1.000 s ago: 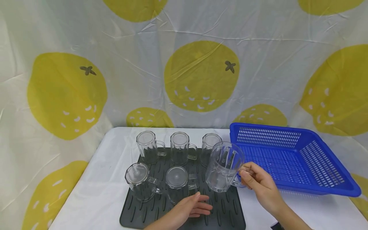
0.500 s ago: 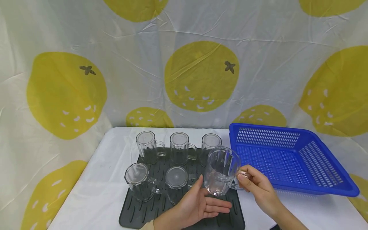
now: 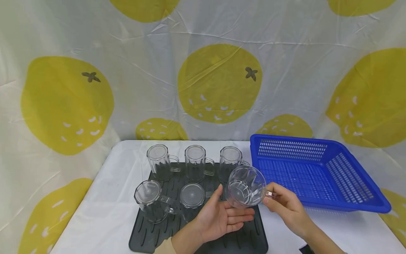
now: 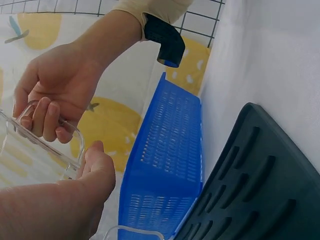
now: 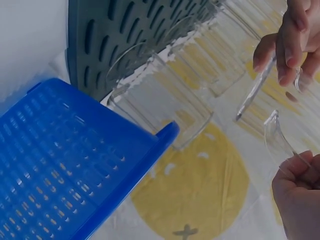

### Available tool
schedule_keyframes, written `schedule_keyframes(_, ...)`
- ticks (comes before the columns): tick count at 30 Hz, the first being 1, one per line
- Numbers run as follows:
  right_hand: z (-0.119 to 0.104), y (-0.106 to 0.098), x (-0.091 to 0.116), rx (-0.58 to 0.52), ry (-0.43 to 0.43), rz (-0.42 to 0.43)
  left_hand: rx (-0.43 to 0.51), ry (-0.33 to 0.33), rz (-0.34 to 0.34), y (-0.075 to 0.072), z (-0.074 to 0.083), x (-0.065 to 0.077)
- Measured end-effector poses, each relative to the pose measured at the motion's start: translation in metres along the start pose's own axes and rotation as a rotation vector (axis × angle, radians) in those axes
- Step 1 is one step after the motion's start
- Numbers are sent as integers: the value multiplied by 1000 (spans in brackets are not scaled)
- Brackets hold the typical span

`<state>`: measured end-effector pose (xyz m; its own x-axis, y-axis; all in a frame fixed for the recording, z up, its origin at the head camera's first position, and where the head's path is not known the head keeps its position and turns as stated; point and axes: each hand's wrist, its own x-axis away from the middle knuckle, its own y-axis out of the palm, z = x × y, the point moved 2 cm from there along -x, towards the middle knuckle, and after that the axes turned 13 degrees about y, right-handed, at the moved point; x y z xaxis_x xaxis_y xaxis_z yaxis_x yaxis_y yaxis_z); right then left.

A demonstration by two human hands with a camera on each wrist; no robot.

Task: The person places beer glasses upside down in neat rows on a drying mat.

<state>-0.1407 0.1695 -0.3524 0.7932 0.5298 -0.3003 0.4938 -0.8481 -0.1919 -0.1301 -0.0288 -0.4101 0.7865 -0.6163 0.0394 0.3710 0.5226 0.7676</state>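
Note:
A clear glass beer mug (image 3: 245, 187) hangs over the right part of the dark ribbed drying mat (image 3: 233, 243), its mouth tipped toward the head camera. By its handle (image 4: 77, 142) it is held in my right hand (image 3: 288, 208), fingers curled round the loop. My left hand (image 3: 219, 220) is palm up at the mug's lower left side, fingers straight under it and thumb raised. In the right wrist view the left fingers (image 5: 290, 47) lie close along the glass. Behind the held mug a similar mug (image 3: 229, 158) stands bottom up on the mat.
Several more glass mugs stand bottom up in rows on the mat, among them a front-left mug (image 3: 150, 201) and a front-middle mug (image 3: 192, 197) beside my left hand. A blue plastic basket (image 3: 320, 206) sits on the white-covered table to the right. A lemon-print cloth (image 3: 219, 84) hangs behind.
My right hand has tilted the mug so its mouth faces the head camera more, and lowered it slightly. My left hand has moved rightward and up beneath the mug, turning palm up.

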Motion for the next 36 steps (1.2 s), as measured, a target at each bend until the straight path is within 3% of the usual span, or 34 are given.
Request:
schedule_keyframes(9,2,2,3,171,-42,-10,-16,34,31,-2,0,-5)
schedule_keyframes(14,3,2,5,232,-32,-42,9,55,11,-2,1,-8)
schedule_keyframes(20,9,4,8,268,9,-85,56,47,57,-2,5,-10)
schedule_keyframes(29,17,5,9,294,-139,-111,94,0,55,-1,8,-11)
schedule_keyframes(36,11,8,8,415,-218,-102,27,-5,153,-2,5,-16)
